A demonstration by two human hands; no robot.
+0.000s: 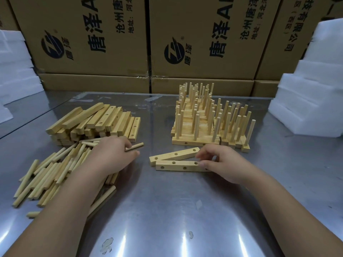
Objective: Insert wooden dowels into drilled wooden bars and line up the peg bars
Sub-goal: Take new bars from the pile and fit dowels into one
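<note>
Two bare forearms came in from the bottom edge over a shiny steel tabletop [176, 210]. At lower left a loose dowel pile [46, 173] lay scattered on it, partly hidden under the left forearm. The left grip [111, 154] hovered over the pile's far edge, left of centre, fingers curled and clamped on one dowel [134, 147], which stuck out to the right past the fingertips.

Right of centre, the right grip [219, 160] was closed on the right end of the near bar [178, 166], thumb at the front and fingers curled over the top. That bar lay flat on the tabletop, running left to right, its drilled holes empty. Just behind it the far bar [174, 154] lay at a slight angle, also empty; the left ends were close together, and a fingertip touched its right end.

Farther back, mid-left, a bar stack [96, 121] of undrilled-looking and drilled pieces was heaped. Mid-right, the finished peg bars [204, 123] stood side by side, dowels upright in rows.

Along the top, printed cardboard boxes [92, 43] formed a wall, with white foam [306, 101] stacked at both edges.
</note>
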